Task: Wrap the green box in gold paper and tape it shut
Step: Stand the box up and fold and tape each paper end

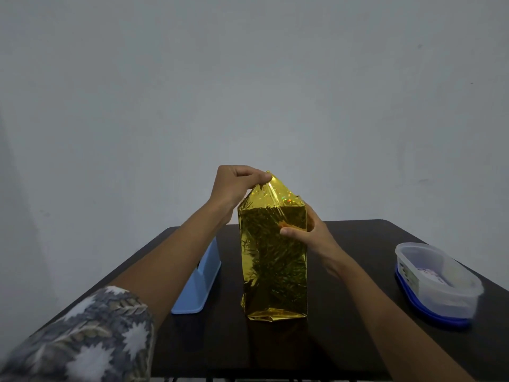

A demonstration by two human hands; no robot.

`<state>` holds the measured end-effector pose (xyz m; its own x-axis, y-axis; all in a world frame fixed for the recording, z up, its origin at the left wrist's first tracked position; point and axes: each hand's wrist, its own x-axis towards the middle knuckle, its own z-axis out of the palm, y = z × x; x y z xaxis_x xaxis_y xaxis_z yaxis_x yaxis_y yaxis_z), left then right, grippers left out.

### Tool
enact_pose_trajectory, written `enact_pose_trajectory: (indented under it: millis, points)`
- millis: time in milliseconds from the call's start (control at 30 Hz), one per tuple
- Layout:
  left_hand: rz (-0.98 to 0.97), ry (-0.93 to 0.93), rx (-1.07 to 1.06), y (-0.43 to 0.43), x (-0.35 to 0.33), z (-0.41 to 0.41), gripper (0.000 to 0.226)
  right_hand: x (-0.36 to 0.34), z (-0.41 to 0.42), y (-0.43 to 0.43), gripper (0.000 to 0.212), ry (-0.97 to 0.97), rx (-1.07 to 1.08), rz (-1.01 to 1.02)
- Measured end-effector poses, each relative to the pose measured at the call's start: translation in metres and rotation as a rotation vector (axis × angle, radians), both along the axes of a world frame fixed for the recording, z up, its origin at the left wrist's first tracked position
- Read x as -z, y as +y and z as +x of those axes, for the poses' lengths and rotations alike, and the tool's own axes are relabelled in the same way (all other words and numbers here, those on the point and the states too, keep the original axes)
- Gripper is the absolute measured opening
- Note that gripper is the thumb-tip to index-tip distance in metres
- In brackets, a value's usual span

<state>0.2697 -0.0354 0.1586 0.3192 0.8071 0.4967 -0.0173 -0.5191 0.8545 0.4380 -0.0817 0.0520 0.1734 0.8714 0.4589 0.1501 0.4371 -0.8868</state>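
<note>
The box stands upright on the dark table (pixel 358 340), fully covered in shiny gold paper (pixel 272 260); no green shows. Loose gold paper rises to a peak above the box top. My left hand (pixel 234 186) pinches that peak between thumb and fingers and holds it up. My right hand (pixel 305 232) grips the box's upper right side, thumb pressed on the front face. The paper at the box's bottom end is folded under against the table.
A light blue tray-like object (pixel 201 285) stands tilted on its edge just left of the box. At the right, a clear plastic container (pixel 438 279) on a blue lid holds small items. A plain grey wall lies behind the table.
</note>
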Motion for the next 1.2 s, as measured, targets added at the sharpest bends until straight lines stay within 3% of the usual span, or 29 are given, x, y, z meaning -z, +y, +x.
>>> enact_pose_trajectory:
  millis: [200, 567, 767, 867, 967, 1033, 1100, 1200]
  points:
    - [-0.086, 0.061, -0.097, 0.009, 0.007, 0.01, 0.008, 0.001, 0.0, 0.001, 0.084, 0.004, 0.01, -0.017]
    - [-0.156, 0.201, -0.167, 0.015, 0.012, 0.013, 0.012, 0.0, 0.0, 0.003, 0.064, -0.01, -0.023, 0.003]
    - [-0.104, 0.246, -0.151, 0.016, 0.012, 0.011, 0.029, -0.002, 0.0, 0.002, 0.063, -0.007, -0.033, 0.003]
    - [-0.204, 0.329, -0.155, 0.013, 0.01, 0.01, 0.045, -0.002, -0.002, 0.0, 0.064, 0.0, -0.019, -0.013]
    - [-0.448, 0.394, -0.09, 0.005, 0.006, 0.009, 0.041, -0.005, 0.0, -0.001, 0.072, -0.06, -0.014, -0.054]
    - [-0.508, 0.413, -0.059, 0.007, 0.002, 0.011, 0.035, -0.011, 0.004, -0.002, 0.098, -0.134, -0.079, -0.129]
    - [-0.527, 0.457, -0.039, 0.004, -0.002, 0.013, 0.025, -0.021, 0.004, -0.006, 0.115, -0.088, -0.134, -0.245]
    - [-0.491, 0.495, -0.043, -0.001, -0.008, 0.015, 0.025, -0.044, 0.002, -0.007, 0.097, 0.072, -0.002, -0.323]
